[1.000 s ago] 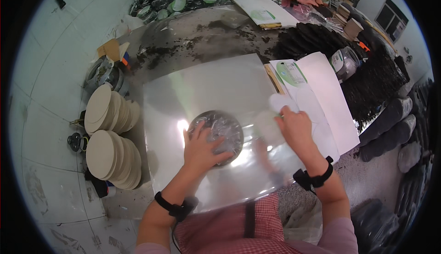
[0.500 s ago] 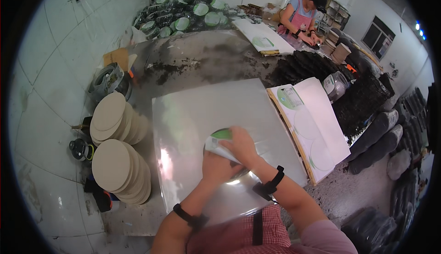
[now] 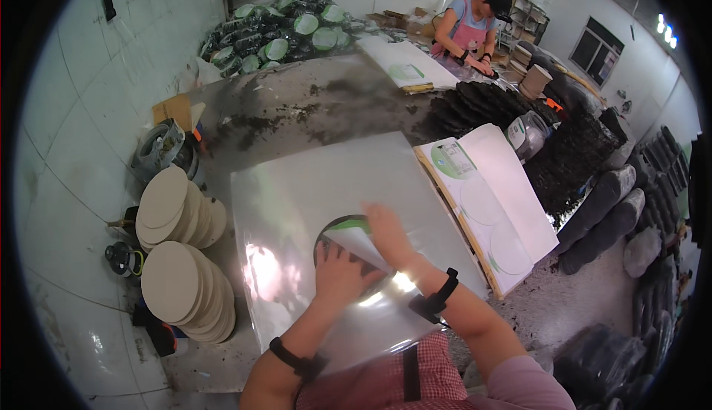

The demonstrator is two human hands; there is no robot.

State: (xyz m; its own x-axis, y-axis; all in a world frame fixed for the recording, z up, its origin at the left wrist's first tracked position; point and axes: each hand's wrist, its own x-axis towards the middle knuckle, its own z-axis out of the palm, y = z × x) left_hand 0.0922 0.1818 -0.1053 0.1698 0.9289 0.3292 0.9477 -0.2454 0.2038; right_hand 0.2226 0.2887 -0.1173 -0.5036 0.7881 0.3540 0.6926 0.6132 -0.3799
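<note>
spread left hand (image 3: 339,275) touches a curled, green-edged label (image 3: 354,239).

1. Our bare left hand (image 3: 340,275) has a black left band (image 3: 306,368) with block, at 7 o'clock.
2. Our bare right hand (image 3: 390,238): matching right band (image 3: 429,307), 5 o'clock.
3. Our sleeve (image 3: 523,385), 5 o'clock: pink.
4. Our red-checked garment (image 3: 437,362), 6 o'clock, bears a black strap (image 3: 411,373).

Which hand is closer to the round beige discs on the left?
Left. The left hand is to the right of the beige discs, across a gap; the right hand is farther right.
</note>
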